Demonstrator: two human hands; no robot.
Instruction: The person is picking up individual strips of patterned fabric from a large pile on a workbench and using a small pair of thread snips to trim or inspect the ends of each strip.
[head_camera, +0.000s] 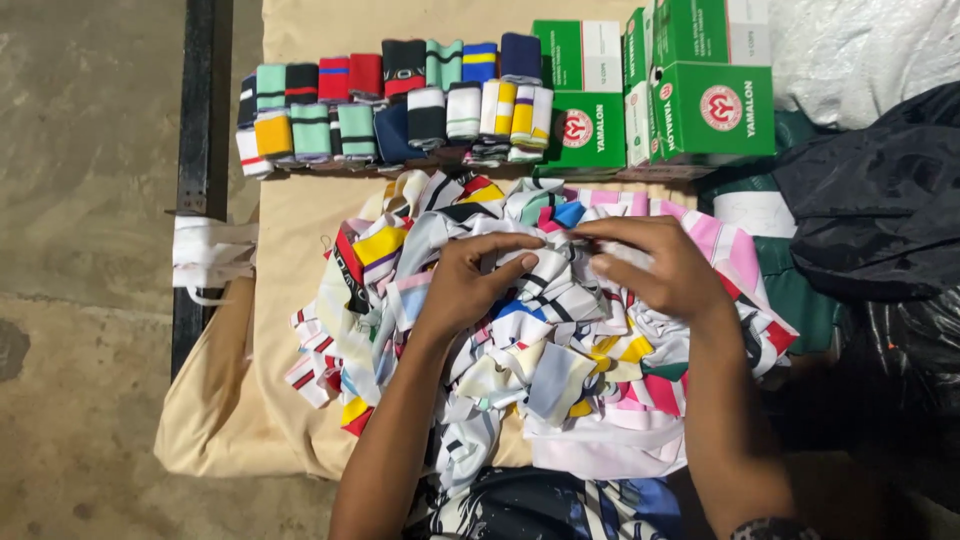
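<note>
Both hands, left hand and right hand, pinched one strip from the pile of striped cloth strips, below the folded rolls stacked for neatness.

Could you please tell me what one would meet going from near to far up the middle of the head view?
Loose pile of striped knit strips → left hand and right hand on it → row of folded strips → bare tan cloth.
</note>
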